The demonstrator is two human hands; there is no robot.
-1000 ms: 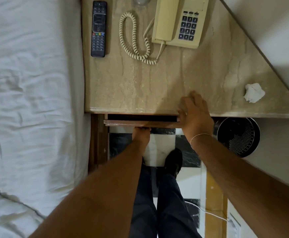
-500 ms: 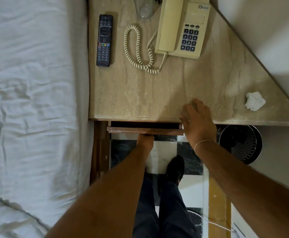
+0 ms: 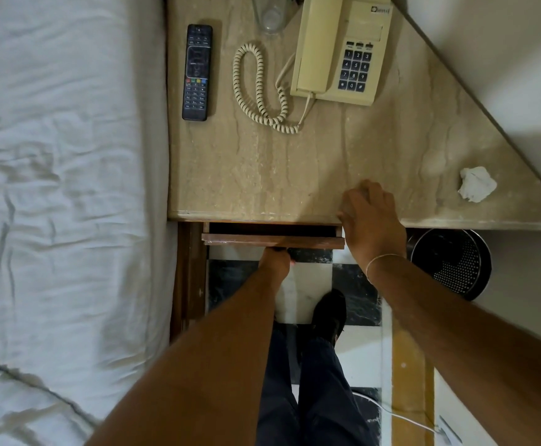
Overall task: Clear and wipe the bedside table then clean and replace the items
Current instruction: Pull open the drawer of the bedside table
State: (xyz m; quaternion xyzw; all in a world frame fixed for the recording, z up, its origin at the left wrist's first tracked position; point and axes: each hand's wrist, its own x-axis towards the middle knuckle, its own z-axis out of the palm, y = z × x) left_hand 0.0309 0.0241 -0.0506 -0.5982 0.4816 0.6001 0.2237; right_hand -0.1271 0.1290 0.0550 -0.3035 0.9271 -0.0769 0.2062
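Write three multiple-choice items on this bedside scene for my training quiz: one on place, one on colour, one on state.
1. Where is the crumpled tissue?
A. table's right corner
B. bed
C. bin

2. What colour is the phone?
A. black
B. cream
C. red

3. How is the drawer?
A. shut flush
B. removed
C. slightly open

Answers: 1 A, it lies on the table near its right tip. 2 B, cream body, dark keys. 3 C, a dark gap shows behind its front, left hand at its edge.
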